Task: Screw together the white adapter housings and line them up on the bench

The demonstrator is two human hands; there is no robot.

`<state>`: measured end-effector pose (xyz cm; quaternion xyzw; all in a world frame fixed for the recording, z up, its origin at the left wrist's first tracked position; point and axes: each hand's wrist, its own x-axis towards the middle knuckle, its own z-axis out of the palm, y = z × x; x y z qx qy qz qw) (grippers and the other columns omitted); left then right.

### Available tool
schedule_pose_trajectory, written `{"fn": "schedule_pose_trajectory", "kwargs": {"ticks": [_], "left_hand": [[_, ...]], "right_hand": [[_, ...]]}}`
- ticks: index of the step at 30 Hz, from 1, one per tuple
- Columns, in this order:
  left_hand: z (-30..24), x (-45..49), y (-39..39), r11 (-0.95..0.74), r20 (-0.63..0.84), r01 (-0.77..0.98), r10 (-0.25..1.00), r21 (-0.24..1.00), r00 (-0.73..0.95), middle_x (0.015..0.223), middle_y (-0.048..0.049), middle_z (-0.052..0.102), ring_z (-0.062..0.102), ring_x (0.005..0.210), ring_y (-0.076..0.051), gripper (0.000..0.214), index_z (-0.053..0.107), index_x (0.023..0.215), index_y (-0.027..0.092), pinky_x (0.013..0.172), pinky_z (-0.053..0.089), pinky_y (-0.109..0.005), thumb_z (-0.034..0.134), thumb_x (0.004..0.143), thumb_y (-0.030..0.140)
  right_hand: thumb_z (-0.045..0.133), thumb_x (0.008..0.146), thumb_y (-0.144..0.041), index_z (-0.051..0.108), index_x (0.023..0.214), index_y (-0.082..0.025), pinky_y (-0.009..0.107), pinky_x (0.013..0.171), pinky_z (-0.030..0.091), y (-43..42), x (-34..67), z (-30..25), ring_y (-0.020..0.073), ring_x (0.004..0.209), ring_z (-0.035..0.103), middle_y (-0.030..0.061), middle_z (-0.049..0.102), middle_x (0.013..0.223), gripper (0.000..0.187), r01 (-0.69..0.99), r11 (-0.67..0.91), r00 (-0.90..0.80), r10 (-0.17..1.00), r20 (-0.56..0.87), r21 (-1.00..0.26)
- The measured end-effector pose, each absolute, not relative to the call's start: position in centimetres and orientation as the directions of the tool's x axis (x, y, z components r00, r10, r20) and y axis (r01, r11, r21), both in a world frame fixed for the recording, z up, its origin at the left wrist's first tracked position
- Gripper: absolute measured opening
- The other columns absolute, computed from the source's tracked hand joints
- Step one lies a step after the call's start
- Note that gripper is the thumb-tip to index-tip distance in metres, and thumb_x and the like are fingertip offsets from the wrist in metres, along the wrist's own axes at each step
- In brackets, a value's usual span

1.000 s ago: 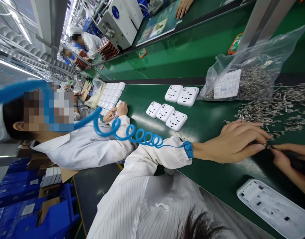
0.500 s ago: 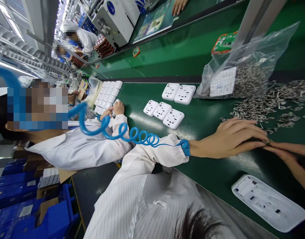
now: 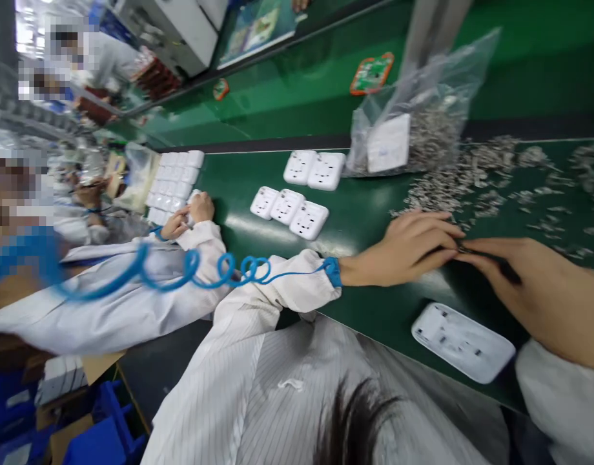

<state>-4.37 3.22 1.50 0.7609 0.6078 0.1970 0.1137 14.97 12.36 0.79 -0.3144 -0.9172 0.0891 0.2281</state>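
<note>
My left hand (image 3: 410, 248), with a blue strap at the wrist, reaches over the green bench, its thumb and fingertips pinched together. My right hand (image 3: 543, 284) comes in from the right, thumb and forefinger also closed. Their tips meet at a small metal piece (image 3: 462, 248), mostly hidden and blurred. Just beyond the fingers lies a spread of loose metal clips (image 3: 447, 184). Nearer my body, below the hands, a white socket cover (image 3: 464, 342) rests on the bench with small dark slots in it; neither hand touches it.
A clear plastic bag (image 3: 430, 135) of metal parts leans by the bench's back ledge. Several white square socket covers (image 3: 309, 220) lie left of it. A coiled blue cord (image 3: 229, 268) runs from my wrist strap past a co-worker's sleeve (image 3: 132, 316). Green circuit boards (image 3: 372, 73) sit on the ledge.
The view has shifted, so the bench things sit further left and more of my right hand and sleeve shows. My fingertips stay together at the small piece.
</note>
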Motion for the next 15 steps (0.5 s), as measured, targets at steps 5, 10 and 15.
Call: {"fn": "schedule_pose_trajectory", "kwargs": {"ticks": [5, 10, 15], "left_hand": [[1.1, -4.4, 2.8, -0.307, 0.394, 0.717, 0.918, 0.626, 0.049, 0.12, -0.0098, 0.066, 0.05, 0.134, -0.019, 0.021, 0.053, 0.117, 0.018, 0.12, 0.033, -0.042, 0.044, 0.106, 0.033], [1.1, -4.7, 2.7, -0.278, 0.332, 0.713, 0.941, 0.644, 0.068, 0.124, -0.0067, 0.064, 0.047, 0.137, -0.02, 0.025, 0.053, 0.125, 0.023, 0.12, 0.033, -0.044, 0.043, 0.106, 0.036], [0.7, -4.6, 2.6, -0.28, 0.331, 0.732, 0.94, 0.621, 0.078, 0.125, -0.0086, 0.063, 0.052, 0.133, -0.022, 0.028, 0.052, 0.123, 0.024, 0.116, 0.04, -0.046, 0.046, 0.104, 0.043]], "right_hand": [[0.043, 0.105, -0.037, 0.071, 0.109, -0.024, 0.027, 0.058, 0.04, 11.3, 14.3, 3.0, 0.0097, 0.082, 0.071, -0.0008, 0.077, 0.104, 0.031, 0.455, 0.852, -0.767, 0.523, 0.372, -0.261], [0.043, 0.105, -0.034, 0.068, 0.115, -0.022, 0.026, 0.059, 0.034, 11.3, 14.5, 2.9, 0.0105, 0.08, 0.068, 0.0005, 0.075, 0.107, 0.029, 0.485, 0.795, -0.768, 0.586, 0.258, -0.364], [0.042, 0.106, -0.036, 0.062, 0.125, -0.022, 0.024, 0.058, 0.031, 11.0, 14.4, 3.3, 0.0111, 0.084, 0.067, 0.0033, 0.071, 0.113, 0.031, 0.479, 0.782, -0.768, 0.593, 0.241, -0.398]]}}
